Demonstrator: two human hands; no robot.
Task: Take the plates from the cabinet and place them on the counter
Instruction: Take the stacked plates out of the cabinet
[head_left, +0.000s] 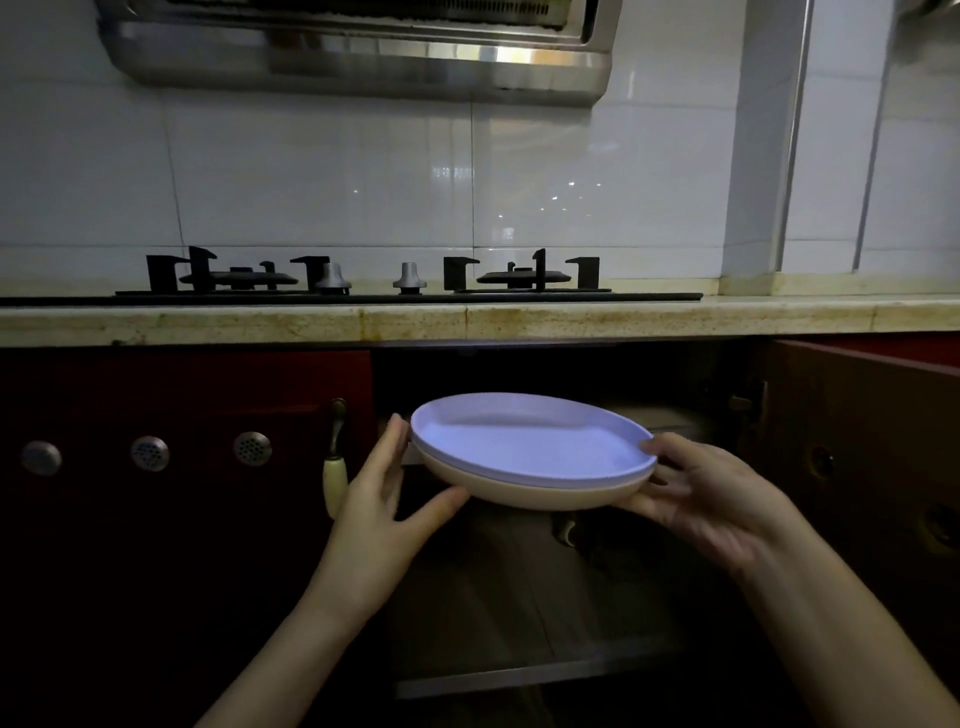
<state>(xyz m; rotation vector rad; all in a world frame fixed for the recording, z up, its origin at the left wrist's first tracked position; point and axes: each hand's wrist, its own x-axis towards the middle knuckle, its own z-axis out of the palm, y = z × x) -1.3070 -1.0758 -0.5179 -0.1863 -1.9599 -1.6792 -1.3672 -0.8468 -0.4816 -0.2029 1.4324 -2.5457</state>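
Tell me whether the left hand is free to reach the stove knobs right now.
Probably not. The left hand is holding the stacked plates together with the right hand, below the counter. The path up to the knobs looks open, but letting go would leave the plates on one hand.

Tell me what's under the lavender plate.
A beige plate is nested directly beneath the lavender plate, both held by the left hand and right hand. Only the beige plate's outer wall shows; its inside is covered.
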